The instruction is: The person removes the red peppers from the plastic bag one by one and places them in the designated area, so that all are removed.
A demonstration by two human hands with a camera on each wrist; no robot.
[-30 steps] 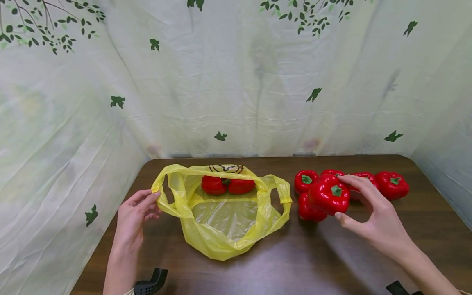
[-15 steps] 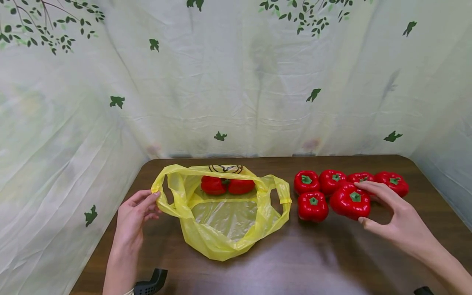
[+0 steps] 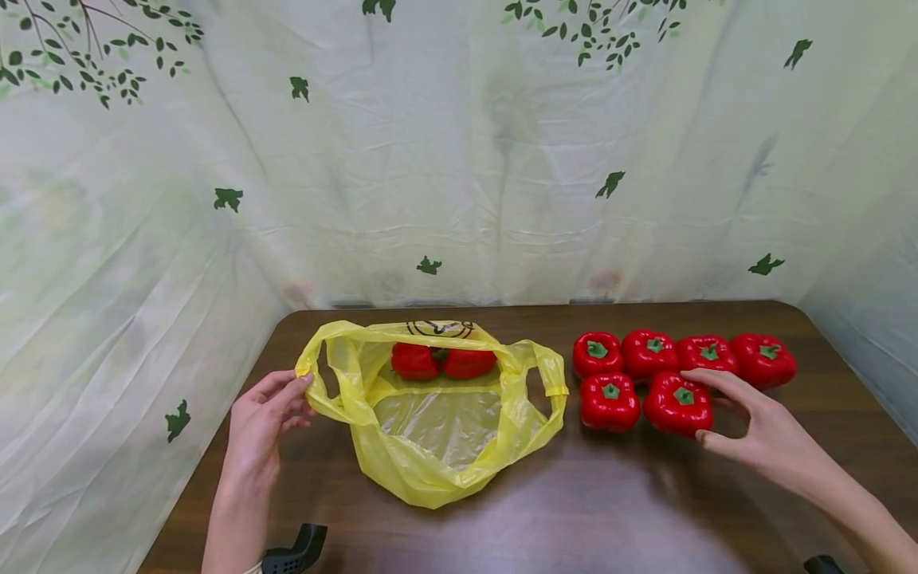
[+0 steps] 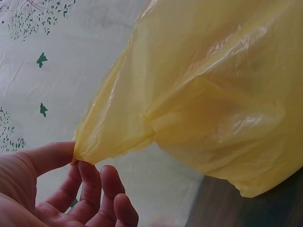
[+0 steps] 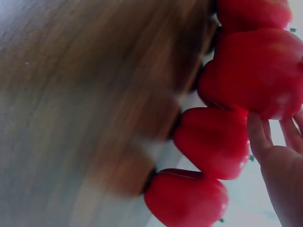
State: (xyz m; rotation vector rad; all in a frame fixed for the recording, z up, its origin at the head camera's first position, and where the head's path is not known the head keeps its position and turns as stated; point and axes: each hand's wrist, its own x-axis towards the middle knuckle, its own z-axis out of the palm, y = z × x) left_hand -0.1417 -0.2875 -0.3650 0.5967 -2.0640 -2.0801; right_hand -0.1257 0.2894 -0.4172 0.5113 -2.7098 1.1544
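My left hand [image 3: 261,426] pinches the left handle of a yellow plastic bag [image 3: 441,478] between thumb and fingertips. The left wrist view has the bag [image 4: 213,104] stretching up and right from that pinch [image 4: 75,189]. Two red bell peppers [image 3: 416,361] show through the bag's mouth, at its back. On the right, my right hand [image 3: 760,418] holds a red bell pepper [image 3: 678,404] by its right side, thumb at the front and fingers behind. In the right wrist view the thumb [image 5: 258,137] lies against this pepper [image 5: 260,71]. Its green stem faces up.
A row of several red bell peppers [image 3: 649,353] stands behind the held one, and another pepper [image 3: 610,402] stands just left of it. The brown wooden table [image 3: 545,526] ends at a leaf-printed cloth backdrop [image 3: 466,199].
My right hand has carried the pepper rightward and down, to the right of the front pepper. The back row is now uncovered. My left hand and the bag have stayed put.
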